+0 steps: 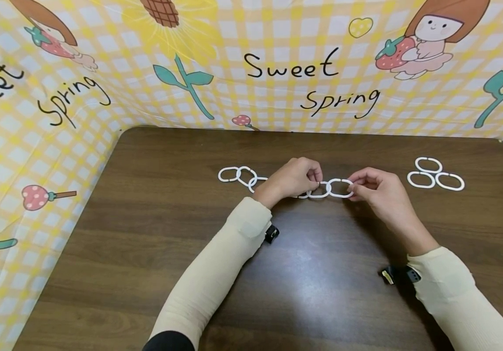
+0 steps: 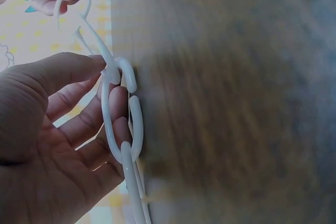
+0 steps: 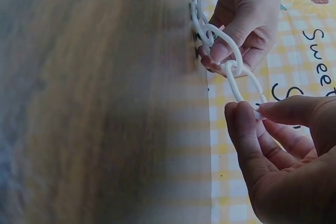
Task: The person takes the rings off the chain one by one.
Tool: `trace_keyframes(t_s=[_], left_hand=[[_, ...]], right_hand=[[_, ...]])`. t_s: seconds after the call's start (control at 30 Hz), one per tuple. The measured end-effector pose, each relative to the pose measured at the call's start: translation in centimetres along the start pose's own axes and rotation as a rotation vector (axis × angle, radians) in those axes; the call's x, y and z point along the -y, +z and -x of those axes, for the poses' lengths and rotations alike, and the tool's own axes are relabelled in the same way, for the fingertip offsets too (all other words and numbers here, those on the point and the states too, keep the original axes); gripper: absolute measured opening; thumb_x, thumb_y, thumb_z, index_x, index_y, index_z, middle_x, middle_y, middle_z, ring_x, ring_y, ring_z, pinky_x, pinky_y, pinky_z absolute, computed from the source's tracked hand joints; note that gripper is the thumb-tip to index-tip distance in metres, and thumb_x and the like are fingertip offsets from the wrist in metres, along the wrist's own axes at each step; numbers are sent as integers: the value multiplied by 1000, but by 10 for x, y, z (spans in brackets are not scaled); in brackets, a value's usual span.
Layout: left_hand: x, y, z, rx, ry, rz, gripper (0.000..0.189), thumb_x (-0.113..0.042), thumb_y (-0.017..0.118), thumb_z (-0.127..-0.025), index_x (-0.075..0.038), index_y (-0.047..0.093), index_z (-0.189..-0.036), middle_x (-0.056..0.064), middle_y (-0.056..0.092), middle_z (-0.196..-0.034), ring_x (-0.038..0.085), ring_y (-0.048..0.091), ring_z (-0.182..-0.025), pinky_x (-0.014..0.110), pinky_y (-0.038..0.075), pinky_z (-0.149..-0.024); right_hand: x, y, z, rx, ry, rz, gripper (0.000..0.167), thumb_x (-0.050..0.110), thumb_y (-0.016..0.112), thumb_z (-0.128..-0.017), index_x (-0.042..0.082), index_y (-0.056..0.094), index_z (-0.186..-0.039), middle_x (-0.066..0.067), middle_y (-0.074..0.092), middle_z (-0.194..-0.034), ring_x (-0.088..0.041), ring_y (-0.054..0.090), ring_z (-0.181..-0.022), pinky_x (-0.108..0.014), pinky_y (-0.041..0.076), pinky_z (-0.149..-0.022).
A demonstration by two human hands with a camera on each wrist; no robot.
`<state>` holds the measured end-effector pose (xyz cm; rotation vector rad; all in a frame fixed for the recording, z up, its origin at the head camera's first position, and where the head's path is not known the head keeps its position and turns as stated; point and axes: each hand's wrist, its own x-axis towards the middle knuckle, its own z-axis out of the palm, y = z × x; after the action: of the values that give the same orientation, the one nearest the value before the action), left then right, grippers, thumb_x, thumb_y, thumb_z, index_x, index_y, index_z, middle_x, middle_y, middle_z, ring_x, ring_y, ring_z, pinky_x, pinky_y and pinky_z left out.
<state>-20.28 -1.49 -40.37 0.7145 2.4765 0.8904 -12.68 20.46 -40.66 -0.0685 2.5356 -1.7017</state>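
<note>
A chain of white plastic links runs across the far part of the table, partly hidden behind my left hand. That hand pinches a link in the chain between thumb and fingers; in the left wrist view a narrow gap shows in the side of one link beside the fingers. My right hand pinches the right end link between thumb and forefinger. In the right wrist view this end link hooks through its neighbour, and the chain passes on to the left hand.
To the right of my right hand, three loose white links lie close together on the brown wooden table. A yellow checked cloth hangs behind the table and along its left side. Small black cameras sit at both wrists.
</note>
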Motion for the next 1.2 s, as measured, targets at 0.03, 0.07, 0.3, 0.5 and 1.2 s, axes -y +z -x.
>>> trace_keyframes(t_s=[0.03, 0.07, 0.3, 0.5, 1.2], left_hand=[[0, 0, 0, -3, 4, 2, 7, -4, 68, -97, -10, 71, -96, 1, 70, -87, 10, 61, -80, 19, 46, -75], [0, 0, 0, -5, 8, 4, 7, -4, 68, -97, -10, 71, -96, 1, 70, -87, 10, 61, -79, 19, 46, -74], [-1, -3, 1, -17, 13, 16, 7, -5, 69, -97, -12, 72, -97, -1, 69, -85, 10, 60, -78, 20, 46, -74], [-1, -4, 2, -23, 19, 25, 6, -6, 70, -97, -11, 72, -97, -2, 67, -84, 9, 58, -78, 20, 45, -74], [-1, -5, 2, -20, 28, 57, 13, 0, 65, -97, -6, 75, -102, -2, 66, -84, 8, 55, -79, 16, 41, -73]], right_hand=[[0, 0, 0, 1, 1, 0, 19, -5, 66, -96, -14, 66, -113, 8, 69, -80, 0, 69, -70, -22, 61, -68], [0, -1, 1, 1, 3, -1, 19, -5, 66, -96, -15, 66, -113, 8, 69, -80, 0, 69, -70, -22, 61, -68], [-3, -1, 1, 4, 4, -18, 19, -6, 65, -96, -15, 65, -113, 10, 68, -79, -1, 69, -71, -22, 61, -68], [-4, -2, 2, 2, 4, -23, 19, -7, 64, -96, -16, 65, -112, 12, 68, -78, -1, 69, -70, -22, 61, -68], [-5, -3, 2, 1, 6, -17, 19, -6, 65, -96, -16, 64, -113, 13, 67, -78, -1, 69, -69, -21, 61, -67]])
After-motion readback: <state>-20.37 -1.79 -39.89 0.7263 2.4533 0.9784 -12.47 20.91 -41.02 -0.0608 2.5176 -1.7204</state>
